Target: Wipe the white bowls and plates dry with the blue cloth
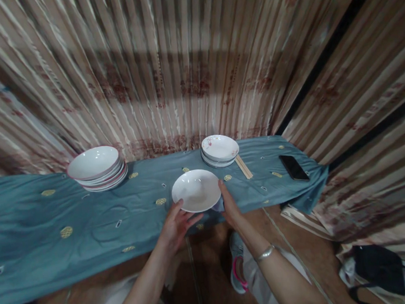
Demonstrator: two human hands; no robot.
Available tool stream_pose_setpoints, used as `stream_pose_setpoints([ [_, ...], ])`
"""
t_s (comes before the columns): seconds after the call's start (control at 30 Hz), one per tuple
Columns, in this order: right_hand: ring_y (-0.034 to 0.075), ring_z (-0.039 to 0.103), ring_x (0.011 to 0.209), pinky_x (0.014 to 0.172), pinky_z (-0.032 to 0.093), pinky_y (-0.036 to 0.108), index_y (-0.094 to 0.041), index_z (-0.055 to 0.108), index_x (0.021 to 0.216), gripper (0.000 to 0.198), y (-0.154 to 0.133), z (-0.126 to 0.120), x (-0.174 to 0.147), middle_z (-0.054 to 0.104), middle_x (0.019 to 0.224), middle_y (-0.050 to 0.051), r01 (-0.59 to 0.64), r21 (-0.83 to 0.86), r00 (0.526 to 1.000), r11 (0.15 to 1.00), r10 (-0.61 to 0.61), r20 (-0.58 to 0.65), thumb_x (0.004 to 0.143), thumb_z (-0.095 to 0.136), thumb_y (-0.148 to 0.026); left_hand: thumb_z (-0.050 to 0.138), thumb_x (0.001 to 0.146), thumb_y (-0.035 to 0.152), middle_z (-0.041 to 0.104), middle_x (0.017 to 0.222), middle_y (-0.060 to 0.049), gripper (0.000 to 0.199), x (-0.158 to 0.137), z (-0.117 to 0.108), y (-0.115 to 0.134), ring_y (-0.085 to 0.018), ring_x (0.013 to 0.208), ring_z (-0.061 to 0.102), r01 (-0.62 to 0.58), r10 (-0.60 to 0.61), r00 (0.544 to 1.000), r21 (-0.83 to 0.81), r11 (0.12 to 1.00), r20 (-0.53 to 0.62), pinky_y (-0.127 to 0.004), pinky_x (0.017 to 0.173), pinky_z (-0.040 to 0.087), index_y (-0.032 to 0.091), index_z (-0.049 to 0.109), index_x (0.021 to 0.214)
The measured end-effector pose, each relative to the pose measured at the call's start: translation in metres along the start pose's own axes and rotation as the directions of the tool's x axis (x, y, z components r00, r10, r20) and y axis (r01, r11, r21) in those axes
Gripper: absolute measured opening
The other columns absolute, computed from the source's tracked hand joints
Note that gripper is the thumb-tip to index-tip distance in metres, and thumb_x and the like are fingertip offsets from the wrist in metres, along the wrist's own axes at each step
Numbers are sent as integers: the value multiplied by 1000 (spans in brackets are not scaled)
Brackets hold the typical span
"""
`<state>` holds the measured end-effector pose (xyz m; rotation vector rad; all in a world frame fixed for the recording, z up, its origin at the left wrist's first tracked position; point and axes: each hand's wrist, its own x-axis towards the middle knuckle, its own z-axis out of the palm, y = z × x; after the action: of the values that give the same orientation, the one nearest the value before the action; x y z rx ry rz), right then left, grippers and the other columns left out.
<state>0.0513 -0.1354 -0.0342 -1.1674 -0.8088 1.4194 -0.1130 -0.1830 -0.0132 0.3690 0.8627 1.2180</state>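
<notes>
A shallow white bowl is held between my two hands over the front edge of the cloth-covered table. My left hand grips its near-left rim, thumb on top and the other fingers spread beneath. On the right side, my right hand has its thumb at the rim; its other fingers are hidden. A small bluish-grey cloth shows under the bowl by that hand. Behind the bowl stands a stack of small flowered plates, with a pair of wooden chopsticks beside it.
A stack of larger bowls with red rims stands at the left. Towards the right end of the blue tablecloth lies a black phone. Pleated curtains rise behind the table. A black bag is at the lower right.
</notes>
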Motion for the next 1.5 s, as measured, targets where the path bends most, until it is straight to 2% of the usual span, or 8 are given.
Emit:
stream_pose_setpoints([
  [0.2, 23, 68, 91, 80, 52, 31, -18, 70, 92, 58, 4, -3, 6, 74, 88, 7, 6, -22, 997, 1000, -8, -80, 72, 56, -70, 66, 75, 20, 71, 108, -8, 46, 1, 1, 2, -23, 88, 70, -126, 131, 986, 61, 990, -100, -46, 86, 56, 18, 58, 120],
  [0.4, 23, 66, 86, 79, 51, 32, -18, 69, 85, 41, -3, -25, 20, 73, 89, 7, 201, -230, 964, 952, -233, -124, 67, 65, -55, 72, 68, 21, 70, 109, -7, 51, 5, 1, 2, -24, 92, 69, -194, 206, 970, 99, 976, -128, -44, 82, 58, 20, 59, 117],
  [0.53, 23, 64, 83, 83, 48, 35, -19, 69, 70, 30, -18, -46, 18, 70, 70, 3, 260, -439, 959, 860, -284, 12, 69, 68, -48, 71, 68, 20, 70, 109, -9, 51, 11, 7, -8, -24, 91, 69, -158, 168, 979, 96, 983, -115, -44, 81, 58, 19, 58, 117],
  [0.67, 24, 64, 83, 81, 49, 35, -19, 71, 72, 30, -26, -67, 15, 70, 72, 3, 293, -592, 956, 750, -240, 169, 76, 61, -47, 68, 72, 20, 70, 110, -8, 46, 18, 21, -26, -24, 95, 68, -95, 97, 994, 43, 995, -44, -45, 87, 55, 18, 57, 116],
  [0.8, 22, 63, 74, 73, 49, 32, -18, 70, 70, 22, -29, -89, 19, 69, 67, 1, 232, -700, 966, 675, -247, 82, 71, 62, -38, 67, 74, 21, 69, 114, -10, 44, 27, 36, -45, -26, 101, 66, -31, 30, 999, 28, 999, 13, -48, 90, 53, 18, 56, 117],
  [0.97, 19, 60, 67, 67, 45, 28, -19, 67, 62, 19, -43, -114, 24, 65, 60, 0, 110, -805, 958, 583, -277, -70, 72, 56, -31, 72, 73, 32, 63, 124, -16, 37, 41, 51, -65, -34, 122, 53, -52, 41, 997, 160, 986, 68, -49, 94, 50, 14, 67, 104],
  [1.3, 24, 66, 79, 71, 46, 29, -18, 72, 72, 19, -54, -140, 31, 71, 72, 6, -42, -869, 931, 494, -295, -213, 77, 58, -30, 70, 69, 10, 64, 122, -9, 53, 64, 74, -101, -28, 116, 57, -80, 71, 995, 128, 989, 76, -49, 99, 46, 22, 62, 119],
  [1.5, 25, 68, 82, 70, 45, 28, -17, 73, 78, 28, -55, -146, 41, 73, 79, 11, -118, -901, 917, 418, -302, -260, 83, 55, -37, 69, 72, 11, 64, 119, -10, 52, 72, 82, -106, -28, 116, 57, -85, 71, 992, 136, 987, 102, -50, 101, 45, 21, 60, 122],
])
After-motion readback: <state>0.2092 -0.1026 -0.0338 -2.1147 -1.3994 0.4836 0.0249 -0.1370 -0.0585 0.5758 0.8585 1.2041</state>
